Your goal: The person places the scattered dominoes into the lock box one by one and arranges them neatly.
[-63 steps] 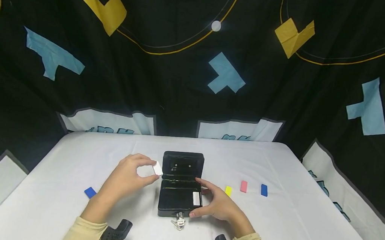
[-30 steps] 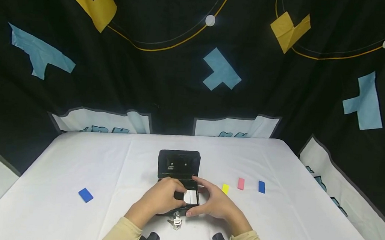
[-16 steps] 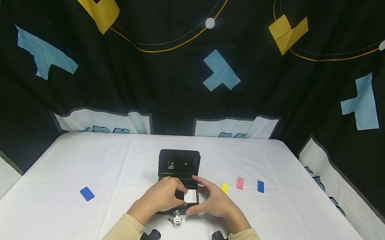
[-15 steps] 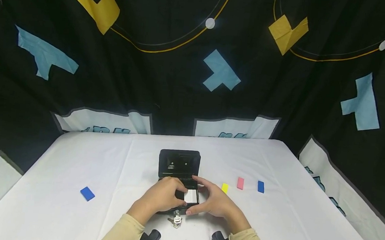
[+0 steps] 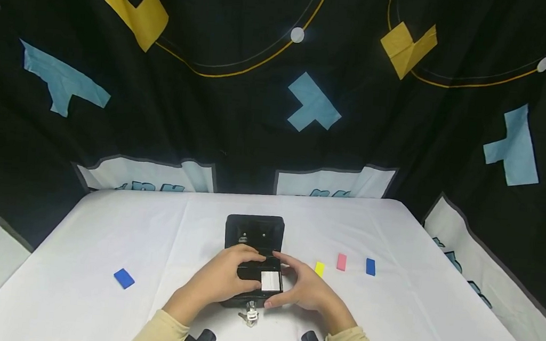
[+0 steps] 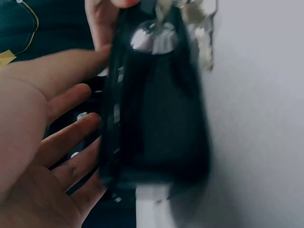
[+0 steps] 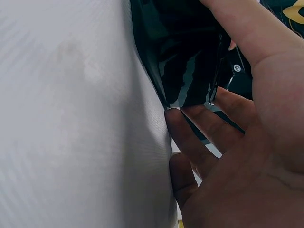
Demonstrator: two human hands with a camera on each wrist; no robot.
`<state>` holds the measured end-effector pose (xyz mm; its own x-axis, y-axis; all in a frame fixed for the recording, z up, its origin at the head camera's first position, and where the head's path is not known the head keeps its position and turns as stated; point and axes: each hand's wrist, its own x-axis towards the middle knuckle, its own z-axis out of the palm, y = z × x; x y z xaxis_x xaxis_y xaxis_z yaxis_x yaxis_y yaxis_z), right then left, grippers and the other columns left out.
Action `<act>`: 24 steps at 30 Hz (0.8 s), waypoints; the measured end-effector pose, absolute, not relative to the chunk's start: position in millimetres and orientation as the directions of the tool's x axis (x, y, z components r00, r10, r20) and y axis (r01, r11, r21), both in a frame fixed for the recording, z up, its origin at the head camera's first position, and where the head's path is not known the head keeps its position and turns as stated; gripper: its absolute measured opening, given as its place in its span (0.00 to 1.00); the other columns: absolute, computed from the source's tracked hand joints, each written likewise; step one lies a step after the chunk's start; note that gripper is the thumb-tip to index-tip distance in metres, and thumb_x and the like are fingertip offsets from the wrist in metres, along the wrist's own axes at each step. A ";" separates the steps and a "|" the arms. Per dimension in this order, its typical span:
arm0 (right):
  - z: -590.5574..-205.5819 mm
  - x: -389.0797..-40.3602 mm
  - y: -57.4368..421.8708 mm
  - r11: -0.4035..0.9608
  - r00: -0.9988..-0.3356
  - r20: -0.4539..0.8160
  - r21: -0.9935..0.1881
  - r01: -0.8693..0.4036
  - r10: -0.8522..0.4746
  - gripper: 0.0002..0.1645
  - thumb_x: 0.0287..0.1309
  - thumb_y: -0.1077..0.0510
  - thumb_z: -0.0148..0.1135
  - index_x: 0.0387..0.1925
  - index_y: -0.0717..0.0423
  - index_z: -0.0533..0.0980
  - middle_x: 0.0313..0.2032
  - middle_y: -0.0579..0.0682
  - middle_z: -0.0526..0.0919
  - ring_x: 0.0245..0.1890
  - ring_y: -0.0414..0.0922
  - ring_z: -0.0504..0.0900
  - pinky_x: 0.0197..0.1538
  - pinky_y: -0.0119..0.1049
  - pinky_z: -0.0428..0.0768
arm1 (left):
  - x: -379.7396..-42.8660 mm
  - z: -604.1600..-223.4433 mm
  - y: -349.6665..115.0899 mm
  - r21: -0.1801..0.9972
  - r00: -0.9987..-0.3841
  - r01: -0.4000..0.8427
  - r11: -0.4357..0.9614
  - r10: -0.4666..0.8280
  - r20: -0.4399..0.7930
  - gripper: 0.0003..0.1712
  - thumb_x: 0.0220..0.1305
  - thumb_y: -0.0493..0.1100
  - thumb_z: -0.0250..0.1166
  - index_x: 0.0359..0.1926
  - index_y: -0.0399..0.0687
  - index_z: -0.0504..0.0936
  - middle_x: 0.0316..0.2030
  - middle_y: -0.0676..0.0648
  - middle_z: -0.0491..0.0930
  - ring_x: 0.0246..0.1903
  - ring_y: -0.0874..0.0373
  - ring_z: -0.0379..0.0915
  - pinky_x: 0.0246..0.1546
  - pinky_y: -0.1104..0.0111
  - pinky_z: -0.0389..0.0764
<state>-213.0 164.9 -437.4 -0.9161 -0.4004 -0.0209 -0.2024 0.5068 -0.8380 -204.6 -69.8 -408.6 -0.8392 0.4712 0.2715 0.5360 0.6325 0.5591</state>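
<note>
A small black metal cash box [image 5: 255,228] stands on the white table with its lid raised, its keys [image 5: 251,317] hanging at the front lock. Two white blocks [image 5: 271,281] lie side by side in its right end. My left hand [image 5: 214,275] is over the box's left part, thumb and fingers apart and nothing between them. In the left wrist view, the box's front [image 6: 161,114] is blurred beside the spread fingers [image 6: 71,137]. My right hand [image 5: 309,288] holds the box's right side, thumb at the front corner, fingers [image 7: 204,126] at the back corner.
To the right lie a yellow block [image 5: 320,269], a pink block [image 5: 341,262] and a blue block [image 5: 370,267]. Another blue block [image 5: 124,278] is at the left. A black curtain [image 5: 238,125] hangs behind the table [image 5: 192,212].
My left hand brought a white block into the box beside the other one, let go of it and drew slightly left with fingers parted. My right hand stayed on the box.
</note>
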 end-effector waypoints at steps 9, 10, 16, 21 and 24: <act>-438.7 -211.6 165.6 0.506 -0.918 -0.009 -0.836 -0.211 -0.397 0.65 0.30 0.48 0.89 0.74 0.43 0.66 0.63 0.53 0.76 0.65 0.57 0.70 0.67 0.67 0.61 | -199.1 -397.2 -100.7 0.666 -0.863 0.490 0.562 0.423 0.277 0.35 0.51 0.52 0.79 0.61 0.54 0.81 0.58 0.50 0.77 0.53 0.47 0.78 0.52 0.52 0.81; -438.5 -211.4 165.5 0.504 -0.918 -0.008 -0.838 -0.211 -0.397 0.65 0.30 0.48 0.89 0.74 0.43 0.66 0.64 0.53 0.76 0.65 0.57 0.70 0.67 0.67 0.61 | -198.4 -395.7 -105.8 0.668 -0.871 0.478 0.571 0.410 0.273 0.35 0.51 0.53 0.80 0.61 0.55 0.81 0.57 0.51 0.78 0.52 0.47 0.78 0.51 0.52 0.81; -439.8 -211.3 164.0 0.498 -0.917 0.001 -0.840 -0.218 -0.399 0.64 0.31 0.48 0.89 0.73 0.43 0.66 0.67 0.54 0.73 0.66 0.56 0.71 0.68 0.65 0.61 | -193.5 -390.4 -145.4 0.633 -0.925 0.380 0.674 0.279 0.258 0.31 0.53 0.49 0.78 0.59 0.52 0.82 0.56 0.50 0.80 0.49 0.49 0.78 0.46 0.55 0.82; -441.3 -210.8 163.6 0.497 -0.918 0.005 -0.840 -0.219 -0.396 0.64 0.31 0.48 0.89 0.73 0.41 0.66 0.68 0.54 0.72 0.66 0.57 0.70 0.67 0.65 0.62 | -186.2 -388.4 -187.9 0.506 -0.969 0.228 0.832 0.145 0.198 0.32 0.56 0.47 0.76 0.61 0.44 0.80 0.58 0.37 0.77 0.55 0.36 0.74 0.52 0.41 0.76; -441.5 -210.4 164.2 0.497 -0.918 0.009 -0.838 -0.224 -0.397 0.64 0.31 0.48 0.89 0.73 0.42 0.67 0.66 0.54 0.73 0.65 0.56 0.71 0.67 0.66 0.63 | -182.2 -392.0 -214.8 0.417 -0.990 0.111 0.902 0.065 0.123 0.37 0.53 0.50 0.77 0.62 0.40 0.78 0.59 0.28 0.73 0.57 0.28 0.67 0.54 0.34 0.68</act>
<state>-210.4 164.2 -441.5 -0.9176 -0.3975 0.0092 -0.2238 0.4971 -0.8383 -182.2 -214.8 -392.0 -0.9903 0.0651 0.1231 0.1112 0.9019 0.4175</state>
